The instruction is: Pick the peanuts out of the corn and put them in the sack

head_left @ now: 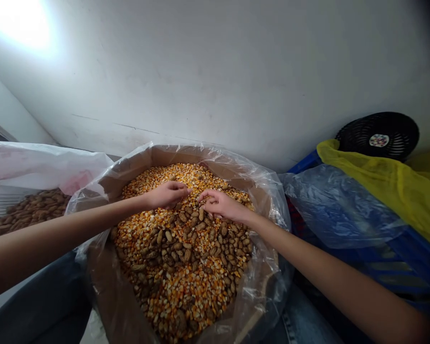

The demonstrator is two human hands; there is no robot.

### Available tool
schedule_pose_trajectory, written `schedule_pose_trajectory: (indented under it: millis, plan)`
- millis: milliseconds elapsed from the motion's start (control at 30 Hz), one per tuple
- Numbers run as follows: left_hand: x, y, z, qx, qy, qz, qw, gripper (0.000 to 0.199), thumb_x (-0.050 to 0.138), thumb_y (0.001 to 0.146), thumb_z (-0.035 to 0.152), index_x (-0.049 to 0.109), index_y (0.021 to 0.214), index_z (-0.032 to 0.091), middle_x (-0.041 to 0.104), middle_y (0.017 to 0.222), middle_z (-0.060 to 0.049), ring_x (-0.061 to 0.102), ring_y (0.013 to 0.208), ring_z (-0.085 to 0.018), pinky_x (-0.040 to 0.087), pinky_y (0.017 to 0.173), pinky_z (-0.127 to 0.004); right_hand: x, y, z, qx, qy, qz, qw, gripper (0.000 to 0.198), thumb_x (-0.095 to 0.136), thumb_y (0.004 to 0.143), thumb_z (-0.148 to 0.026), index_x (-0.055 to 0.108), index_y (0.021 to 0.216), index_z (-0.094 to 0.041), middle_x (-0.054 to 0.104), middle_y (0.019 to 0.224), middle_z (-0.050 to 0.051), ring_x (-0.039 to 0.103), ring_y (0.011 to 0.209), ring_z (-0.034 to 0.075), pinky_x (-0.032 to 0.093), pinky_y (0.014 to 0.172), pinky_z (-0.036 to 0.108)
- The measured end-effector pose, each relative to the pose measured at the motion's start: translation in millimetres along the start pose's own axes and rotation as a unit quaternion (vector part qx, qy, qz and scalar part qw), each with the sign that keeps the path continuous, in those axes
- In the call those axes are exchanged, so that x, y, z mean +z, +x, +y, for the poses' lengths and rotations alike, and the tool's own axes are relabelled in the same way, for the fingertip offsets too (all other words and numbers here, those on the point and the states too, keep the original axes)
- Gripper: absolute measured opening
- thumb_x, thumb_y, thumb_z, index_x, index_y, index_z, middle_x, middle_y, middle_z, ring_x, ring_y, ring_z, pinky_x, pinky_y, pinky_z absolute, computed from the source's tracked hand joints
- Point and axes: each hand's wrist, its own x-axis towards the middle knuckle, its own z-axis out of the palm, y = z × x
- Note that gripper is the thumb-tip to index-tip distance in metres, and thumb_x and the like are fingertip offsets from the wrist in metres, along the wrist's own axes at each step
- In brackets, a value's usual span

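Observation:
A box lined with a clear plastic bag [268, 186] holds yellow-orange corn kernels [189, 286] with unshelled peanuts [177, 253] mixed in, clustered mostly at the middle and right. Over the middle of the heap, my left hand [169, 195] is closed, its fingers pressed together; whatever they hold, if anything, is hidden. Facing it from the right, my right hand [220, 205] is just above the peanuts, fingers bent with a gap between index finger and thumb. No object shows in that gap. A small space separates the two hands.
On the left, a white sack [50, 160] contains more peanuts [36, 210]. At right stand a blue crate [390, 258], clear plastic sheeting [337, 205], yellow mesh [380, 177] and a black fan [380, 136]. A pale wall [215, 71] rises behind the box.

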Motion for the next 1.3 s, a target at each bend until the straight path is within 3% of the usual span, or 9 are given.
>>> schedule_pose_trajectory:
  millis: [167, 333, 467, 600, 733, 867, 967, 1133, 1300]
  plan:
    - [15, -5, -11, 0.097, 0.390, 0.019, 0.916, 0.024, 0.046, 0.074, 0.038, 0.057, 0.086, 0.022, 0.056, 0.065, -0.003, 0.048, 0.055, -0.012, 0.033, 0.051, -0.021, 3, -4, -2, -0.075, -0.372, -0.008, 0.925, 0.036, 0.048, 0.070, -0.020, 0.052, 0.105, -0.024, 0.056, 0.067, 0.000, 0.047, 0.057, 0.011, 0.028, 0.050, 0.021]
    - [23, -7, -25, 0.138, 0.513, 0.024, 0.847, 0.030, 0.032, 0.082, 0.039, 0.053, 0.093, 0.023, 0.056, 0.073, -0.006, 0.049, 0.053, -0.014, 0.032, 0.051, -0.023, 6, -7, 1, -0.106, -0.486, 0.003, 0.867, 0.037, 0.043, 0.075, -0.024, 0.049, 0.112, -0.026, 0.061, 0.088, 0.004, 0.054, 0.069, 0.017, 0.034, 0.058, 0.024]
    - [21, -6, -28, 0.130, 0.488, 0.042, 0.862, 0.029, 0.032, 0.082, 0.040, 0.053, 0.085, 0.021, 0.054, 0.070, -0.005, 0.047, 0.050, -0.013, 0.033, 0.052, -0.024, 0, -8, 11, -0.148, -0.480, -0.010, 0.864, 0.034, 0.040, 0.079, -0.026, 0.049, 0.112, -0.027, 0.060, 0.097, 0.003, 0.055, 0.077, 0.017, 0.037, 0.066, 0.025]
    - [16, -3, -20, 0.071, 0.307, 0.079, 0.946, 0.025, 0.042, 0.077, 0.042, 0.052, 0.078, 0.020, 0.049, 0.061, -0.001, 0.045, 0.051, -0.012, 0.033, 0.050, -0.022, -4, -8, 23, -0.182, -0.465, -0.020, 0.866, 0.032, 0.040, 0.082, -0.031, 0.050, 0.112, -0.024, 0.060, 0.094, 0.005, 0.054, 0.080, 0.017, 0.037, 0.068, 0.026]
    - [9, 1, -11, -0.045, -0.110, 0.104, 0.987, 0.025, 0.043, 0.077, 0.041, 0.042, 0.067, 0.018, 0.034, 0.049, 0.005, 0.032, 0.036, -0.006, 0.022, 0.032, -0.017, -2, -5, 22, -0.171, -0.355, 0.031, 0.919, 0.025, 0.046, 0.078, -0.036, 0.057, 0.096, -0.021, 0.059, 0.085, 0.005, 0.052, 0.075, 0.016, 0.037, 0.065, 0.026]
    - [0, 0, -8, -0.078, -0.419, 0.081, 0.901, 0.024, 0.043, 0.078, 0.030, 0.035, 0.060, 0.016, 0.029, 0.050, 0.006, 0.026, 0.033, -0.004, 0.014, 0.026, -0.013, -2, 0, 11, -0.058, 0.012, 0.114, 0.992, 0.025, 0.049, 0.074, -0.042, 0.052, 0.081, -0.019, 0.047, 0.062, -0.002, 0.039, 0.047, 0.007, 0.028, 0.041, 0.017]
    - [-5, -2, -9, -0.066, -0.506, 0.060, 0.858, 0.016, 0.040, 0.078, 0.023, 0.039, 0.064, 0.017, 0.028, 0.049, 0.006, 0.026, 0.031, -0.004, 0.014, 0.024, -0.012, -5, 1, 3, -0.015, 0.315, 0.063, 0.947, 0.022, 0.045, 0.073, -0.040, 0.044, 0.072, -0.018, 0.035, 0.054, -0.006, 0.023, 0.038, 0.004, 0.012, 0.032, 0.014]
    - [-6, -5, -6, -0.039, -0.476, 0.027, 0.878, 0.016, 0.039, 0.078, 0.031, 0.045, 0.074, 0.017, 0.041, 0.058, 0.003, 0.026, 0.031, -0.002, 0.012, 0.025, -0.012, -8, -1, 0, -0.012, 0.454, -0.027, 0.891, 0.017, 0.041, 0.067, -0.034, 0.044, 0.071, -0.018, 0.039, 0.057, -0.003, 0.026, 0.038, 0.005, 0.009, 0.030, 0.013]
    - [6, -10, -7, -0.025, -0.070, 0.021, 0.997, 0.034, 0.037, 0.078, 0.045, 0.048, 0.066, 0.016, 0.043, 0.051, 0.003, 0.030, 0.033, -0.005, 0.020, 0.030, -0.017, -1, 3, 7, 0.016, 0.285, 0.043, 0.957, 0.032, 0.043, 0.072, -0.047, 0.045, 0.064, -0.017, 0.040, 0.055, -0.004, 0.027, 0.037, 0.004, 0.011, 0.032, 0.015]
